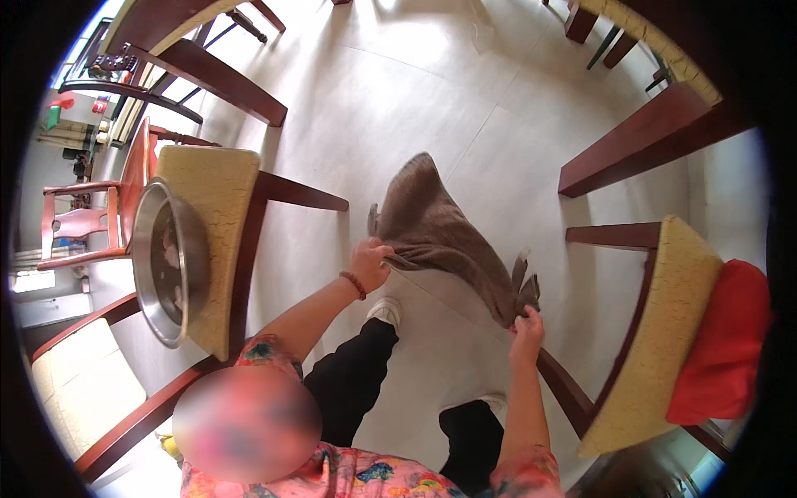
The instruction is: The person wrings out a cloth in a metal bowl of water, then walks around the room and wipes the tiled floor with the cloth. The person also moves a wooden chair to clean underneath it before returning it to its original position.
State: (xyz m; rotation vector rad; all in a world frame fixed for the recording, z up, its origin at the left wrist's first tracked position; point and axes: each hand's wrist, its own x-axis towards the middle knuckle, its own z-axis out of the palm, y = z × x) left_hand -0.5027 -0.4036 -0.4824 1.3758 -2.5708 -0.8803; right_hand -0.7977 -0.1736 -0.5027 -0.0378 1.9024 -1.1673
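Floral shirt [375,475], left grip [368,262], right grip [526,334] — both pinching brown cloth [438,228], pale floor [498,141] below

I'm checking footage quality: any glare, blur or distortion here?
Head view: glare whitens the upper floor; head view: the yellow furniture edge, upper right, bows; head view: an oval patch, lower left, is blurred, the brown cloth fairly clear.

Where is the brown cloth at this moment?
In the head view, the brown cloth is near the middle, held between the left hand and right hand, with the metal basin to its left and the red fabric to its right.
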